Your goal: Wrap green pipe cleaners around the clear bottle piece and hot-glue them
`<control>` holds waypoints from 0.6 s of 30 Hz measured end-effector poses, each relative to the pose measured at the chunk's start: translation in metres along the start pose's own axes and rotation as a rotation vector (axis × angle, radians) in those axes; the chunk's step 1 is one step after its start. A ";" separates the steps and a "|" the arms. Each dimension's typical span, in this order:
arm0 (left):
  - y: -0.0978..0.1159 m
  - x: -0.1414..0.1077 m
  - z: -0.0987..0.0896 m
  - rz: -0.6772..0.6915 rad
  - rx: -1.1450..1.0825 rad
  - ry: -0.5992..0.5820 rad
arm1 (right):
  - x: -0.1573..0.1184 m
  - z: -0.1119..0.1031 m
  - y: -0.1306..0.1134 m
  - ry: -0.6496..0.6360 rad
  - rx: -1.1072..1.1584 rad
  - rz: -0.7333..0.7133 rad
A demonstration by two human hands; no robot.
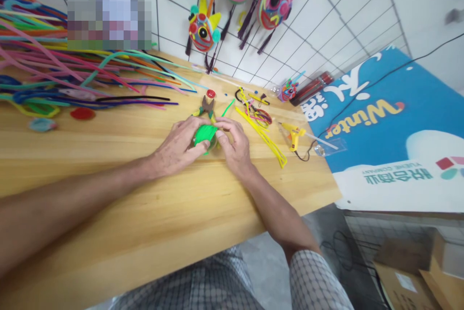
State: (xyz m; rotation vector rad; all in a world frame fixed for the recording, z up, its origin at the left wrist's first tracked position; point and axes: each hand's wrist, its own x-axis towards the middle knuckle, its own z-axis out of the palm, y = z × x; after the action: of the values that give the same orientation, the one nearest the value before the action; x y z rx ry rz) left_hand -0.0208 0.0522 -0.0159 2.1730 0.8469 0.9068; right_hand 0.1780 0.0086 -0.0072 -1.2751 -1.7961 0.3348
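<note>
Between my two hands, over the wooden table, sits a small bright green fuzzy piece (205,133) that looks like pipe cleaner wound flat. My left hand (181,142) grips it from the left, thumb along its lower edge. On the right side my right hand (234,143) pinches at its edge, thumb and forefinger together. Something clear and rounded seems to lie beneath the green piece, mostly hidden. Just beyond my fingers lie pliers (208,105) with green and yellow handles. A green pipe cleaner strip (228,107) lies by my right fingertips.
Many coloured pipe cleaners (108,71) cover the table's left back. Bent yellow pipe cleaners (264,138) and a yellow glue gun (294,135) with its cord lie to the right. Decorated fish-like ornaments (203,32) hang at the back. A blue printed board (398,121) stands right of the table.
</note>
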 end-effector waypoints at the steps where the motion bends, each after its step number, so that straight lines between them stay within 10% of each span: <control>1: 0.000 0.000 0.000 0.002 0.000 0.001 | 0.000 0.001 0.000 0.008 0.024 0.017; 18: 0.004 -0.001 -0.001 -0.016 -0.011 -0.015 | 0.004 0.004 0.005 0.077 0.087 0.023</control>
State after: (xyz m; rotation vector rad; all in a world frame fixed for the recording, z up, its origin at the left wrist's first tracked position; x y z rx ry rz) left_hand -0.0209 0.0499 -0.0126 2.1581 0.8494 0.8845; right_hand 0.1772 0.0151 -0.0105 -1.2318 -1.6857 0.3684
